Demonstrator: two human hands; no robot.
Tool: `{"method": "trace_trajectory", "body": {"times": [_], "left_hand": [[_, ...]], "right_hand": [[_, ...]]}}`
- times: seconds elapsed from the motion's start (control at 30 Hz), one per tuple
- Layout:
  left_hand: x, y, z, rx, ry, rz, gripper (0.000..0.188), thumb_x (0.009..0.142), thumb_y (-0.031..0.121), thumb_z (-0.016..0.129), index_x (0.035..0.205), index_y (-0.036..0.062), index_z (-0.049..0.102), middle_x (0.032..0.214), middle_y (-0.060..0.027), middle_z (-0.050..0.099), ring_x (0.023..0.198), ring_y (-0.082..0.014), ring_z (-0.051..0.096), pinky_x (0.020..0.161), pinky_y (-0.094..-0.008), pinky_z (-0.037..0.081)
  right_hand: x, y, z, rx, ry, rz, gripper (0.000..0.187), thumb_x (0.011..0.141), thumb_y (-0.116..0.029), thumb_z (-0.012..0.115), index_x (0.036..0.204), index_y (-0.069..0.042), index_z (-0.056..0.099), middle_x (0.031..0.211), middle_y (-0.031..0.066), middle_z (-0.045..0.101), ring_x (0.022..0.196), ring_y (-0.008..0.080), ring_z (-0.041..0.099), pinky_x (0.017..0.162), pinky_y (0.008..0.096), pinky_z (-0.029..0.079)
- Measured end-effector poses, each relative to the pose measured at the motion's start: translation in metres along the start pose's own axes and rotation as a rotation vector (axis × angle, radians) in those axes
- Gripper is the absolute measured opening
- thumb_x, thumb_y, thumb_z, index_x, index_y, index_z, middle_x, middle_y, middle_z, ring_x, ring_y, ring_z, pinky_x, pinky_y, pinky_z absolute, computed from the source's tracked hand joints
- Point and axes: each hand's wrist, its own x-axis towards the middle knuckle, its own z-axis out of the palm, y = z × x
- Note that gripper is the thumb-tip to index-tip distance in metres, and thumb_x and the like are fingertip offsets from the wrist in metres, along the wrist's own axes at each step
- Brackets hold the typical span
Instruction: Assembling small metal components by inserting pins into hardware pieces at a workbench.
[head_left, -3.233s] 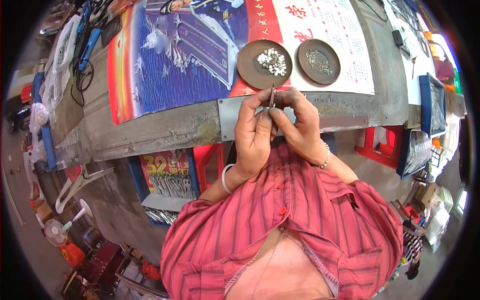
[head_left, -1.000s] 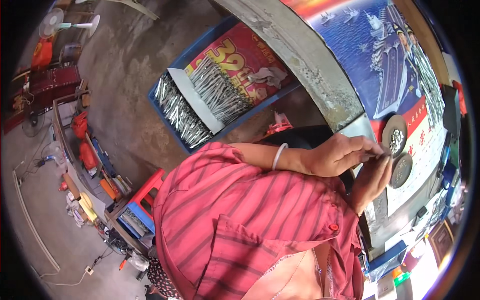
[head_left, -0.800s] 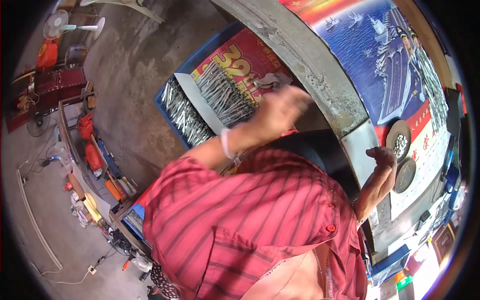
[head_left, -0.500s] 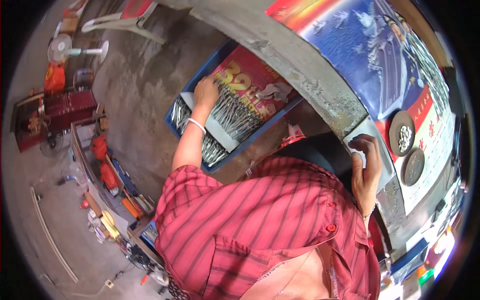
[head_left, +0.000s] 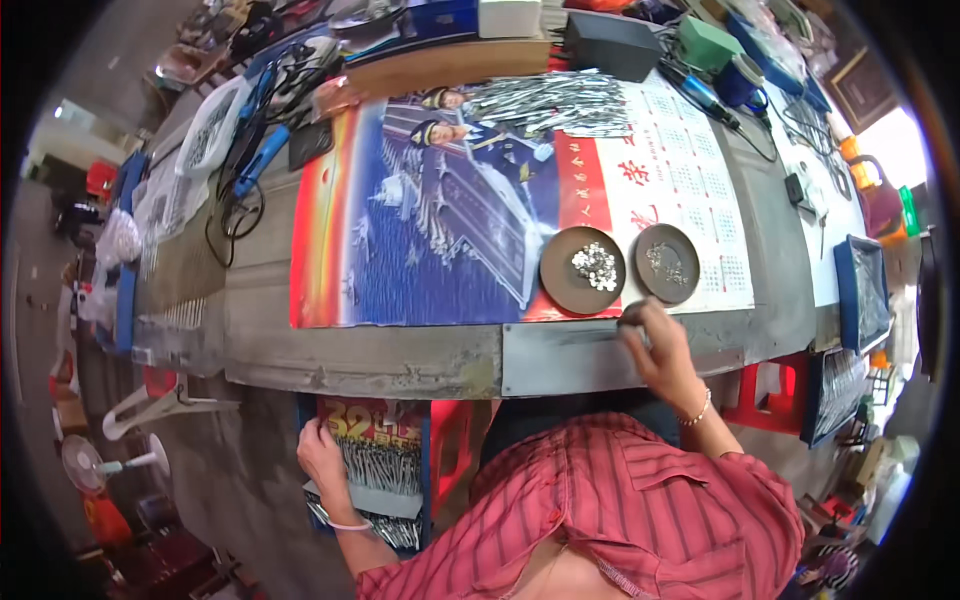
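Note:
Low at the left, a blue crate [head_left: 427, 470] holds rows of thin metal rods [head_left: 383, 468], parted by a pale strip [head_left: 385, 502]. My left hand [head_left: 322, 458] is at the crate's left side, fingers bent together; what they hold, if anything, is hidden. Over the table's front edge, beside a grey metal plate [head_left: 555, 362], is my right hand [head_left: 662, 350]. Its fingers are curled and dark at the tips, and blur hides whether they grip anything. Just beyond it are a brown dish [head_left: 560, 285] of small silvery pieces [head_left: 597, 266] and a second dish [head_left: 650, 288] with fewer bits.
A printed poster [head_left: 440, 285] covers the middle of the table [head_left: 270, 340]. On its far side lies a heap of metal rods [head_left: 550, 100]. Blue-handled tools [head_left: 262, 160] with cables and a white bin [head_left: 212, 125] stand at left. Red stools [head_left: 765, 395] are below the table.
My view has swung from the crate up to the tabletop. My left hand has drawn back from among the rods to the crate's side. My right hand is now nearer the dishes.

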Motion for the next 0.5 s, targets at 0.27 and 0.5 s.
{"method": "trace_trajectory", "body": {"times": [0.27,0.5], "left_hand": [[0.016,0.188,-0.030,-0.362,-0.198,0.465,0.017,0.086,0.003,0.055,0.100,-0.0015,0.062,0.089,-0.0179,0.061,0.081,-0.0350,0.060,0.071,-0.0390,0.047],[0.031,0.248,-0.032,-0.396,-0.201,0.655,0.021,0.083,-0.001,0.056,0.103,-0.0010,0.060,0.098,-0.0195,0.059,0.089,-0.0354,0.060,0.077,-0.0393,0.048]], "right_hand": [[0.022,0.082,-0.055,-0.392,0.194,0.186,0.017,0.081,-0.012,0.060,0.094,-0.002,0.055,0.092,0.0151,0.053,0.087,0.0349,0.052,0.077,0.0410,0.039],[0.033,0.095,-0.057,-0.597,-0.034,0.086,0.023,0.074,-0.016,0.066,0.088,-0.004,0.051,0.091,0.0128,0.051,0.088,0.0304,0.051,0.077,0.0390,0.036]]}}
